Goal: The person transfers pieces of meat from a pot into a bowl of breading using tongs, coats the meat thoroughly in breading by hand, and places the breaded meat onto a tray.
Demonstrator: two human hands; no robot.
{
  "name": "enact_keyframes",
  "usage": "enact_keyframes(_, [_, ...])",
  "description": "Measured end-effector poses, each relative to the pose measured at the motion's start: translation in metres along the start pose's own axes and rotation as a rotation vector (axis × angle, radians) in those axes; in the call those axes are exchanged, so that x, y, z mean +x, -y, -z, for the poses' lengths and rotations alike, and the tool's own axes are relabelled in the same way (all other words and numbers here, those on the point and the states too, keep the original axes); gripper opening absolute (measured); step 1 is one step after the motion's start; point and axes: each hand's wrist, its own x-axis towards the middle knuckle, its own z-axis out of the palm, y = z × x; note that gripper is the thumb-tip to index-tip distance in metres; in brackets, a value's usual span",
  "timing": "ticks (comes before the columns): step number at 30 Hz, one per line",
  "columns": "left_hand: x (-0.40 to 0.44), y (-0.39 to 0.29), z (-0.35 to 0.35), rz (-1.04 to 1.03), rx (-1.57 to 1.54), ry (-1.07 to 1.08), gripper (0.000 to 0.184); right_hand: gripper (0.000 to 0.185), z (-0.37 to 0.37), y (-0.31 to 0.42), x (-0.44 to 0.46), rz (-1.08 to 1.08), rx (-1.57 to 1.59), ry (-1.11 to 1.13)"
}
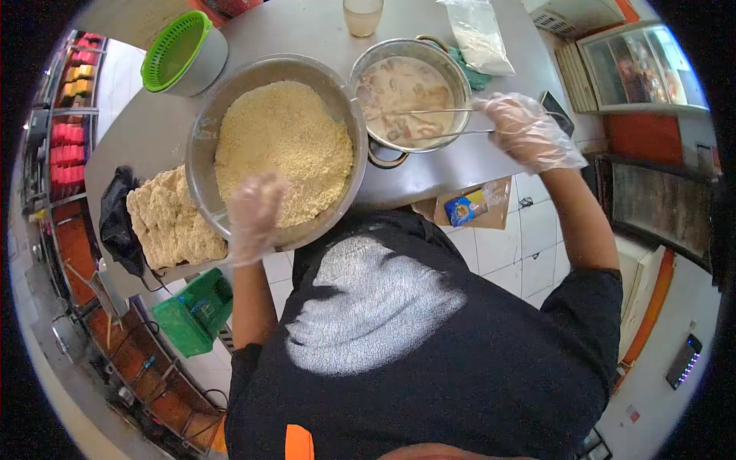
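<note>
Holding tongs (460, 134): R hand (529, 132), clear plastic glove, grip closed on the rear part; the two thin metal arms stand spread, far ends over/in the milky liquid (391, 77). Can't tell if any pc. is caught between them.

Item: pale pieces (425, 103), several, half sunk in the liquid inside the metal pot (463, 88), R of bowl. Likely soft, wet, slippery; best hold = across the thick middle, light squeeze. Tongs prob. light, springy; hold well back, clear of the wet ends.

L hand (257, 218), same type glove, blurred, low over near-left part of the crumbs (287, 138); can't tell if grip is spread or pressed together, or if any crumb is held. Crumbs: dry-looking, coarse, heaped in lg. metal bowl (204, 142); loose, light by the pinch, so scoop w/ cupped fingers. Full bowl prob. heavy; take by opp. sides of rim.

Also on bench (406, 180): tan crumbly block (169, 218), L of bowl, w/ black bag (119, 222) beside; green colander (172, 50) in pale tub (205, 63); clear cup (362, 19), cloudy contents; bag of white powder (479, 38), beyond pot, R side.
</note>
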Motion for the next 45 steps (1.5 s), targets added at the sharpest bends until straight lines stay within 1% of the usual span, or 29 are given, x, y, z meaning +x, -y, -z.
enact_keyframes(1, [0.004, 0.005, 0.005, 0.073, -0.077, -0.055, 0.046, 0.038, -0.009, 0.007, 0.001, 0.027, -0.006, -0.022])
enact_keyframes(2, [0.009, 0.004, 0.013, 0.146, -0.155, -0.114, 0.047, 0.049, -0.013, 0.016, 0.004, -0.03, 0.026, 0.109])
enact_keyframes(3, [0.015, 0.006, 0.018, 0.218, -0.234, -0.178, 0.048, 0.046, -0.02, 0.016, 0.002, -0.007, 0.037, 0.067])
enact_keyframes(5, [0.026, 0.022, 0.02, 0.234, -0.196, -0.22, 0.049, 0.041, -0.031, 0.018, 0.001, 0.048, 0.056, -0.019])
enact_keyframes(6, [0.029, 0.029, 0.023, 0.247, -0.176, -0.244, 0.049, 0.033, -0.028, 0.018, 0.001, 0.028, 0.065, -0.016])
enact_keyframes(9, [0.033, 0.042, 0.022, 0.282, -0.259, -0.229, 0.052, 0.029, -0.01, 0.017, -0.01, -0.089, 0.073, -0.038])
enact_keyframes(10, [0.032, 0.044, 0.018, 0.277, -0.278, -0.225, 0.051, 0.026, -0.017, 0.006, -0.014, -0.043, 0.117, -0.105])
enact_keyframes(13, [0.027, 0.049, 0.013, 0.265, -0.303, -0.206, 0.05, 0.025, 0.001, 0.013, -0.015, -0.205, 0.149, 0.017])
enact_keyframes(17, [0.024, 0.053, 0.01, 0.22, -0.245, -0.178, 0.047, 0.027, 0.007, 0.004, -0.021, -0.194, 0.124, -0.054])
enact_keyframes(18, [0.023, 0.057, 0.007, 0.2, -0.225, -0.18, 0.046, 0.029, 0.008, 0.002, -0.023, -0.205, 0.191, -0.105])
enact_keyframes(21, [0.018, 0.058, 0.008, 0.201, -0.237, -0.199, 0.044, 0.03, 0.011, -0.006, -0.023, -0.21, 0.251, -0.166])
enact_keyframes(22, [0.018, 0.058, 0.008, 0.213, -0.247, -0.2, 0.043, 0.031, 0.013, -0.006, -0.023, -0.261, 0.275, -0.127])
enact_keyframes(25, [0.015, 0.058, 0.009, 0.233, -0.268, -0.202, 0.043, 0.032, 0.012, -0.01, -0.02, -0.282, 0.321, -0.083])
enact_keyframes(28, [0.013, 0.055, 0.014, 0.233, -0.273, -0.204, 0.045, 0.033, 0.02, -0.005, -0.015, -0.394, 0.398, 0.078])
enact_keyframes(31, [0.012, 0.047, 0.02, 0.239, -0.283, -0.214, 0.047, 0.038, 0.017, -0.006, -0.017, -0.33, 0.204, 0.079])
enact_keyframes(34, [0.011, 0.057, 0.016, 0.217, -0.297, -0.229, 0.048, 0.043, -0.02, -0.036, -0.032, -0.133, -0.034, -0.215])
enact_keyframes(37, [0.01, 0.06, 0.015, 0.223, -0.346, -0.226, 0.045, 0.047, 0.006, -0.023, -0.013, -0.357, 0.059, -0.024])
enact_keyframes(38, [0.01, 0.059, 0.016, 0.221, -0.356, -0.222, 0.044, 0.052, 0.013, -0.017, -0.011, -0.34, 0.017, -0.011])
enact_keyframes(41, [0.012, 0.073, 0.005, 0.216, -0.397, -0.224, 0.042, 0.052, 0.002, -0.012, 0.006, -0.245, -0.073, 0.019])
enact_keyframes(42, [0.014, 0.074, 0.004, 0.215, -0.412, -0.227, 0.041, 0.046, -0.013, -0.017, 0.012, -0.156, -0.036, -0.048])
enact_keyframes(45, [0.015, 0.069, 0.005, 0.205, -0.385, -0.226, 0.041, 0.035, -0.029, -0.016, 0.035, -0.189, 0.08, 0.069])
